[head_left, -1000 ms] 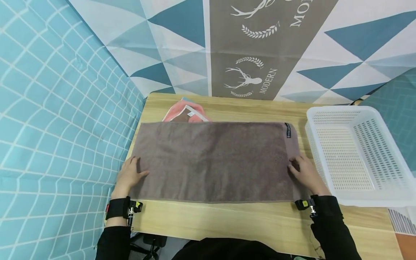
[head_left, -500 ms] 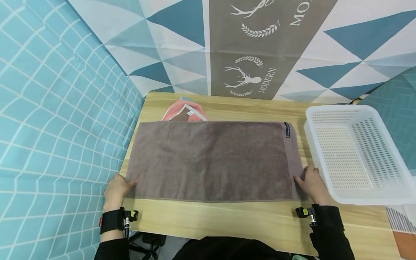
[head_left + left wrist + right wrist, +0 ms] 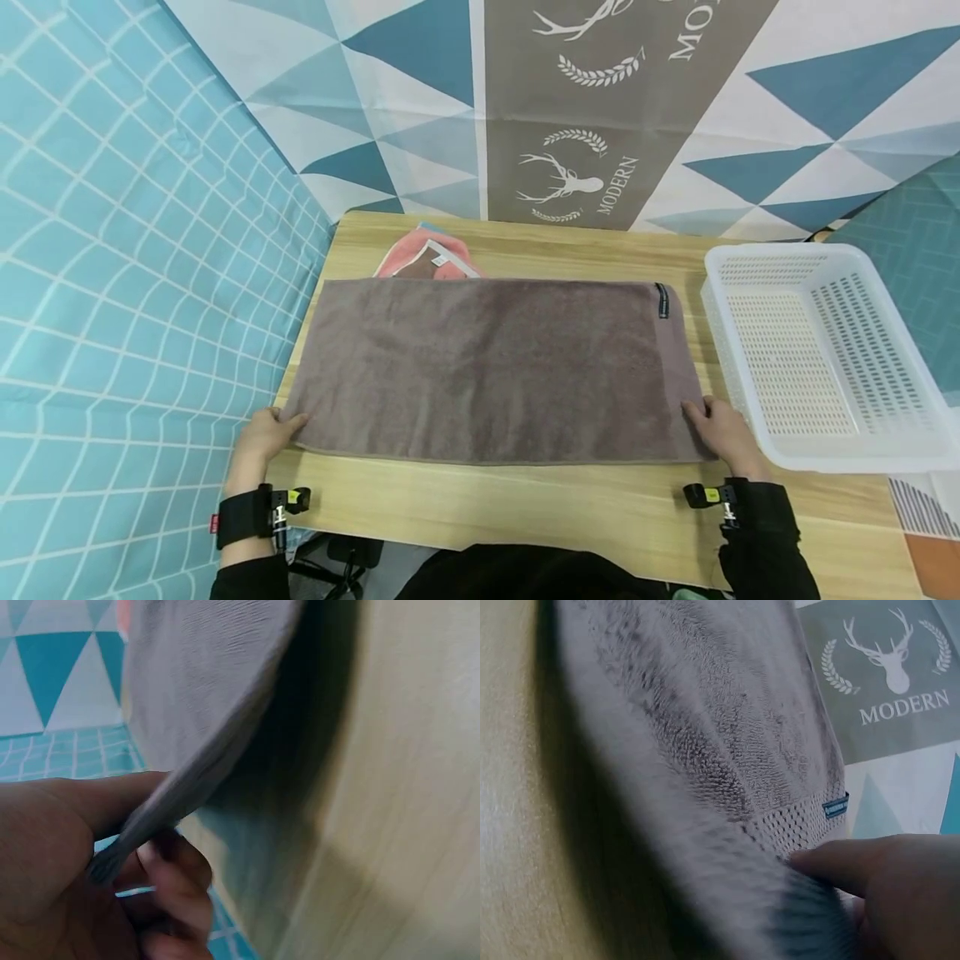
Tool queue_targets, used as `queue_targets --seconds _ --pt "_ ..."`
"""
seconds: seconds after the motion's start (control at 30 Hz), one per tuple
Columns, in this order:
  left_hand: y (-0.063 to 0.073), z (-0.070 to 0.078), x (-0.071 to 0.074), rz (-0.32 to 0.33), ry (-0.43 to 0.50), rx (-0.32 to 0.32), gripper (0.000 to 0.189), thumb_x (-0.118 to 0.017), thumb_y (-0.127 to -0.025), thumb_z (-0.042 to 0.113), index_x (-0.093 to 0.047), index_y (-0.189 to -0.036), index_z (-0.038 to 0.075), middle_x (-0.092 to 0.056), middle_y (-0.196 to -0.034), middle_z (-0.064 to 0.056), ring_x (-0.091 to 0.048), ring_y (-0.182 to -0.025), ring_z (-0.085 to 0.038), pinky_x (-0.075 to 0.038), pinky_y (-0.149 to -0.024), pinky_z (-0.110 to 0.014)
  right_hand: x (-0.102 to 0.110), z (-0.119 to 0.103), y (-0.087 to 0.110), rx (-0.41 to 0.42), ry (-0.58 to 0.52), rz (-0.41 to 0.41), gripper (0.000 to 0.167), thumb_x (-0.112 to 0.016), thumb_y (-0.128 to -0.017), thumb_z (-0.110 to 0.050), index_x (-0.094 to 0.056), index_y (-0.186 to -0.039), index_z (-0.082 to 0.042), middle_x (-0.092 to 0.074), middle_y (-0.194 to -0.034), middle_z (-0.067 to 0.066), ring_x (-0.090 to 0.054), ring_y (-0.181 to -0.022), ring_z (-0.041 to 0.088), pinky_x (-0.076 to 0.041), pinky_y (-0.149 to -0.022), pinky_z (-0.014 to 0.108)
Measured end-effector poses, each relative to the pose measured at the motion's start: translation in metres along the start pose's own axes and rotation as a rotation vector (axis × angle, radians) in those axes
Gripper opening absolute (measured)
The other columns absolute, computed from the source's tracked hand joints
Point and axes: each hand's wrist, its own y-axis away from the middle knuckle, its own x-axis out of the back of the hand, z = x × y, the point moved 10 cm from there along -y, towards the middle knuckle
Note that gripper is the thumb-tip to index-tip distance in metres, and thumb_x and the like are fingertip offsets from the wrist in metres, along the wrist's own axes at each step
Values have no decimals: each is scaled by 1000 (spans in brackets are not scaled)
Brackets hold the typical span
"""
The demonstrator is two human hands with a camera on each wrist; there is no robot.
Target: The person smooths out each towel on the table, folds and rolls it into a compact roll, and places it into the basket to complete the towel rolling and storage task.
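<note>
A grey-brown towel (image 3: 487, 371) lies spread lengthwise across the wooden table, with a dark label at its far right corner. At the near left corner my left hand (image 3: 264, 435) pinches the towel, thumb on top and fingers beneath. In the left wrist view that towel edge (image 3: 217, 742) is lifted off the wood between thumb and fingers. My right hand (image 3: 723, 429) pinches the near right corner, its thumb on the upper face; its other fingers are mostly hidden under the cloth. In the right wrist view the near towel edge (image 3: 652, 825) also stands raised above the table.
A white perforated plastic basket (image 3: 795, 367) stands on the table to the right, close to my right hand. Behind the towel lies a pink and brown cloth (image 3: 427, 254), partly covered. A blue checked sheet (image 3: 135, 317) borders the left side.
Both hands have slid from the towel's short sides toward me to its near corners. The left hand now grips its corner, which is drawn out to the left and raised.
</note>
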Motion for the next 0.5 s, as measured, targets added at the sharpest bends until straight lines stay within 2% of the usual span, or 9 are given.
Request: queue_targets --seconds 0.03,0.1,0.17,0.23,0.3,0.33,0.4,0.43,0.5 --pt "0 0 3 13 15 -10 41 -54 -100 38 -52 -88 -2 -50 -70 -8 -48 -63 -22 -37 -57 -31 1 1 1 -1 -18 11 45 -37 -107 -35 -50 -92 5 -50 -76 13 -50 -68 25 -39 -58 34" --pt "1 0 9 28 66 -32 41 -53 -101 34 -50 -105 -7 -58 -76 -14 -55 -67 -25 -41 -59 -32 3 3 1 -5 -79 26 51 -30 -108 -35 -50 -107 12 -55 -88 25 -56 -78 36 -46 -65 42" --pt "2 4 15 43 105 -73 41 -48 -105 28 -48 -121 -9 -63 -84 -19 -61 -71 -27 -44 -59 -32 4 3 2 6 -144 48 55 -24 -109 -34 -44 -129 14 -55 -114 37 -57 -101 49 -49 -80 54" --pt "4 8 18 41 142 -114 36 -40 -106 18 -50 -126 -10 -65 -89 -22 -63 -71 -26 -45 -59 -31 8 0 1 44 -220 80 55 -22 -110 -30 -33 -146 9 -43 -138 40 -46 -124 55 -41 -95 63" --pt "6 12 19 21 185 -145 35 -34 -106 7 -56 -126 -10 -65 -94 -24 -64 -74 -24 -47 -60 -30 12 -5 1 95 -284 100 51 -22 -110 -25 -36 -149 4 -37 -148 36 -39 -132 52 -36 -101 63" --pt "7 13 18 8 199 -157 36 -32 -104 2 -59 -125 -10 -65 -97 -25 -64 -75 -23 -48 -61 -30 13 -7 2 119 -300 109 48 -23 -110 -23 -41 -148 1 -38 -149 33 -44 -130 47 -39 -101 57" --pt "9 14 16 -18 214 -166 35 -35 -100 -6 -61 -124 -11 -66 -107 -26 -64 -81 -22 -50 -66 -27 16 -11 3 157 -325 115 46 -24 -109 -20 -54 -140 -4 -44 -147 26 -51 -122 25 -41 -94 38" --pt "10 14 14 -36 215 -171 34 -39 -98 -8 -60 -125 -11 -66 -109 -27 -65 -85 -23 -50 -69 -26 15 -12 3 170 -344 102 45 -25 -109 -18 -58 -136 -5 -50 -139 26 -56 -107 17 -44 -85 33" --pt "12 16 10 -63 196 -216 35 -46 -94 -13 -58 -127 -12 -64 -115 -29 -66 -92 -28 -53 -73 -29 11 -13 5 186 -398 53 42 -28 -108 -17 -61 -132 -5 -54 -125 22 -48 -77 7 -40 -65 28"
